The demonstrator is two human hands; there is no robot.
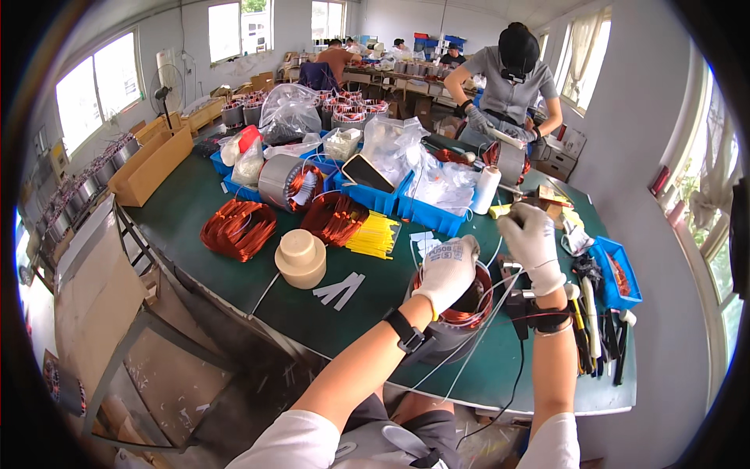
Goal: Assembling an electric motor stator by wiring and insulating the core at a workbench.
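A grey motor stator (439, 344) with red-brown copper windings stands at the table's near edge, in front of me. Over its opening is my white-gloved left hand (447, 273), fingers bent down toward the windings; what they grip is hidden. My gloved right hand (533, 241) is raised beyond the stator's right side, fingertips pinched together. A thin white cord (491, 311) loops up from the stator toward these fingertips, and its strands also trail down over the near table edge. Beside the stator, under my right wrist, sits a dark tool with a black cable (522, 367).
Copper coil bundles (238, 229), a cream stepped cylinder (301, 258), yellow strips (373, 236) and white strips (340, 289) lie left. Blue bins (437, 216) and another stator (285, 182) stand behind. A thread spool (486, 190) and long tools (591, 328) lie right. A co-worker (512, 86) works opposite.
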